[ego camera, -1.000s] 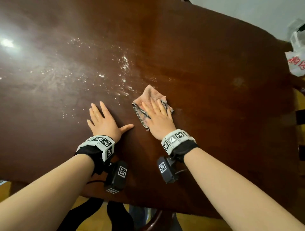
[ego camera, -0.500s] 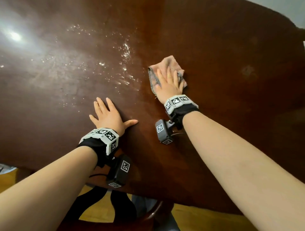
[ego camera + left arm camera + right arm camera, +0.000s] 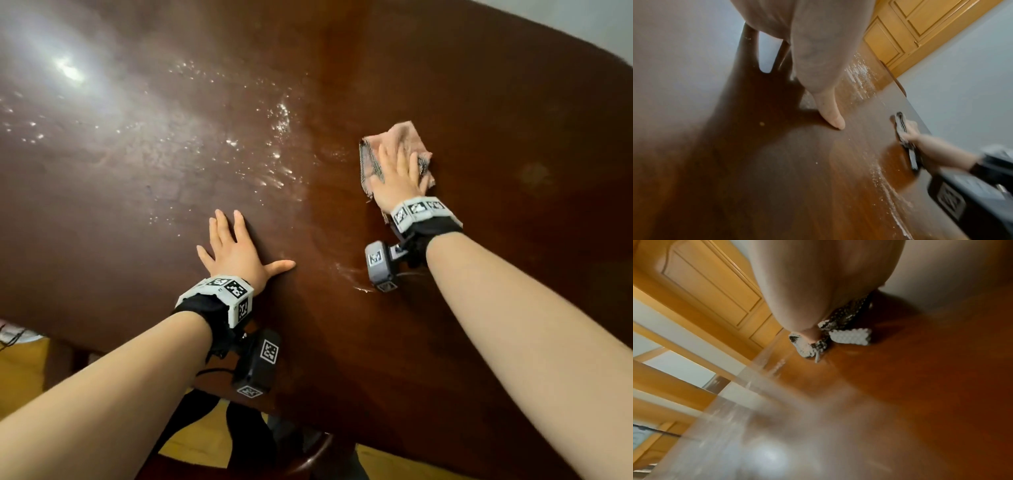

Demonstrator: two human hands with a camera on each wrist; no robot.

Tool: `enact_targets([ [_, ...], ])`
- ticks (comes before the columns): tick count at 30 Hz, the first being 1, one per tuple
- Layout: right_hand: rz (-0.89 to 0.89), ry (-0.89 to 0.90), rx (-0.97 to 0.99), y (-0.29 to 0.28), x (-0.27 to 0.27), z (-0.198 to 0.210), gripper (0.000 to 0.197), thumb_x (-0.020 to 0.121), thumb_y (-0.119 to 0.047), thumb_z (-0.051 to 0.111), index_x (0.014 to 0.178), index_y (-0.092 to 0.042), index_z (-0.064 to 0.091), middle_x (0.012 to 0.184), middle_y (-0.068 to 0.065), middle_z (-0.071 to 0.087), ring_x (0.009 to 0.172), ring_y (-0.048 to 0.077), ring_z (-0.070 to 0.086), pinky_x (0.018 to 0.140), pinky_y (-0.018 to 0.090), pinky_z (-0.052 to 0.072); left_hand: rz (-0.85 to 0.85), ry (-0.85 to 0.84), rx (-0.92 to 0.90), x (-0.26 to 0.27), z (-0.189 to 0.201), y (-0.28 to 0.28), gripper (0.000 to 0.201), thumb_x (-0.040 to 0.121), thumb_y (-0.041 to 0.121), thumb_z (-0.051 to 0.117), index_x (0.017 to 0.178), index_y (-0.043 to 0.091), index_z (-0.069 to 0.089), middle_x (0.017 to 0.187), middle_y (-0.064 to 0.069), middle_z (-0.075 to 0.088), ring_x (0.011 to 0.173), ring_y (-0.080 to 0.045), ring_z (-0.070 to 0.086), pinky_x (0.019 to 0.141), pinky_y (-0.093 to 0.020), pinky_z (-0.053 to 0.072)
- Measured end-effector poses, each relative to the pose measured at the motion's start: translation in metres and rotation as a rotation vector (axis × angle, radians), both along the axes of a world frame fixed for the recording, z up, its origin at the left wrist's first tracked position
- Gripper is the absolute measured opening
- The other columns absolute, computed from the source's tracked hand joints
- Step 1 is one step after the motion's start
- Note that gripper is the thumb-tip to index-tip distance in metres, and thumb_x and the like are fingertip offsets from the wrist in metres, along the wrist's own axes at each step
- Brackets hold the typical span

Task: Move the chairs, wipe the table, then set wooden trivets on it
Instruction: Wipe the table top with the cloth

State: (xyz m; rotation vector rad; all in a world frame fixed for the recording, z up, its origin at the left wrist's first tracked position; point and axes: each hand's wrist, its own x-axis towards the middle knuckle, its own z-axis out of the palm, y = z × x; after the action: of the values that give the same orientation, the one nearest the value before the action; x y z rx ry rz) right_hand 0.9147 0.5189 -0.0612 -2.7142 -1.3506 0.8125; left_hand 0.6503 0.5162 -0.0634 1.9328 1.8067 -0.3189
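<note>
A dark brown wooden table (image 3: 479,85) fills the head view, with wet droplets (image 3: 274,126) across its left-centre. My right hand (image 3: 399,171) lies flat with straight fingers on a folded pink cloth (image 3: 409,135) with a grey mesh edge, pressing it to the tabletop right of centre. The left wrist view shows the cloth (image 3: 900,125) from the side, and the right wrist view shows its mesh corner (image 3: 849,335) under my palm. My left hand (image 3: 236,246) rests flat on the table (image 3: 797,178) near its front edge, fingers spread, thumb (image 3: 830,116) out, holding nothing.
A wet streak (image 3: 349,270) lies on the table between my hands. Below the table's front edge are a yellow wooden floor (image 3: 20,377) and a dark curved chair part (image 3: 308,455). Yellow panelled doors (image 3: 910,29) stand beyond the table's far side.
My right hand has slid the cloth away from me and to the right across the table. The left hand has stayed planted in place.
</note>
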Motion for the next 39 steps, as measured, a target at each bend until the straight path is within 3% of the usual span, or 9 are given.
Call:
enact_targets([
  [5,0.294,0.033,0.057,0.045,-0.070,-0.005,0.065,0.097,-0.037,0.033,0.151,-0.037,-0.003,0.160,-0.003,-0.013,0.148,0.025,-0.012,0.115,0.054,-0.007,-0.003,-0.020,0.026,-0.003,-0.004,-0.001,0.129,0.058,0.075,0.066,0.151,0.019,-0.005,0.159,-0.008,-0.013,0.147,-0.023,-0.012,0.116,-0.055,0.003],
  [10,0.475,0.039,0.057,-0.029,-0.100,-0.002,0.061,0.100,-0.037,0.032,0.151,-0.039,-0.002,0.161,-0.006,-0.010,0.148,0.020,-0.010,0.117,0.048,-0.006,-0.024,-0.037,0.034,-0.007,-0.001,-0.003,0.128,0.059,0.076,0.065,0.151,0.020,-0.004,0.159,-0.006,-0.012,0.147,-0.022,-0.011,0.117,-0.054,0.003],
  [14,0.171,0.002,-0.012,-0.091,-0.058,-0.001,0.064,0.100,-0.036,0.029,0.150,-0.040,-0.011,0.160,-0.006,-0.013,0.148,0.019,-0.012,0.117,0.048,-0.005,-0.131,-0.069,-0.001,-0.025,0.003,-0.001,0.123,0.064,0.076,0.061,0.152,0.019,-0.004,0.160,-0.004,-0.012,0.147,-0.021,-0.011,0.118,-0.052,0.005],
  [18,-0.143,-0.031,-0.029,-0.085,-0.057,-0.001,0.061,0.100,-0.039,0.029,0.151,-0.038,-0.005,0.161,-0.002,-0.010,0.148,0.022,-0.012,0.117,0.051,-0.004,-0.253,-0.068,0.037,-0.057,0.005,-0.005,0.115,0.070,0.074,0.057,0.151,0.016,-0.002,0.160,-0.004,-0.013,0.147,-0.021,-0.011,0.118,-0.050,0.004],
  [25,0.120,-0.004,0.071,-0.108,-0.210,-0.004,0.060,0.101,-0.035,0.029,0.150,-0.040,-0.005,0.160,-0.010,-0.012,0.148,0.017,-0.013,0.116,0.045,-0.010,-0.361,-0.098,0.068,-0.080,0.004,-0.024,0.115,0.071,0.071,0.059,0.151,0.012,0.002,0.160,-0.005,-0.009,0.148,-0.021,-0.006,0.118,-0.051,0.005],
  [29,0.084,0.004,0.009,-0.170,-0.191,0.001,0.058,0.102,-0.037,0.024,0.148,-0.041,-0.012,0.159,-0.012,-0.014,0.146,0.013,-0.017,0.114,0.039,-0.014,-0.434,-0.074,0.052,-0.073,0.004,-0.027,0.117,0.071,0.073,0.057,0.151,0.012,-0.001,0.160,-0.006,-0.010,0.148,-0.023,-0.008,0.118,-0.052,0.005],
  [33,-0.173,-0.021,-0.010,-0.221,-0.153,0.001,0.058,0.102,-0.037,0.022,0.147,-0.042,-0.015,0.160,-0.006,-0.013,0.147,0.017,-0.015,0.117,0.045,-0.008,-0.418,-0.059,0.008,-0.061,0.000,-0.032,0.122,0.067,0.077,0.055,0.151,0.015,-0.007,0.159,-0.006,-0.015,0.147,-0.025,-0.014,0.117,-0.054,0.002],
  [36,-0.400,-0.061,-0.042,-0.213,-0.114,-0.002,0.058,0.102,-0.039,0.020,0.150,-0.037,-0.011,0.160,0.000,-0.012,0.147,0.020,-0.015,0.117,0.047,-0.008,-0.414,-0.050,0.007,-0.060,-0.001,-0.032,0.123,0.066,0.077,0.056,0.151,0.015,-0.008,0.159,-0.006,-0.015,0.147,-0.026,-0.014,0.116,-0.055,0.002],
  [39,-0.444,-0.079,-0.037,-0.165,-0.103,-0.008,0.059,0.101,-0.040,0.022,0.152,-0.032,-0.007,0.161,0.001,-0.012,0.148,0.024,-0.013,0.118,0.052,-0.006,-0.411,-0.046,0.025,-0.060,-0.003,-0.031,0.123,0.066,0.077,0.057,0.151,0.015,-0.007,0.159,-0.006,-0.013,0.147,-0.026,-0.013,0.116,-0.055,0.002],
])
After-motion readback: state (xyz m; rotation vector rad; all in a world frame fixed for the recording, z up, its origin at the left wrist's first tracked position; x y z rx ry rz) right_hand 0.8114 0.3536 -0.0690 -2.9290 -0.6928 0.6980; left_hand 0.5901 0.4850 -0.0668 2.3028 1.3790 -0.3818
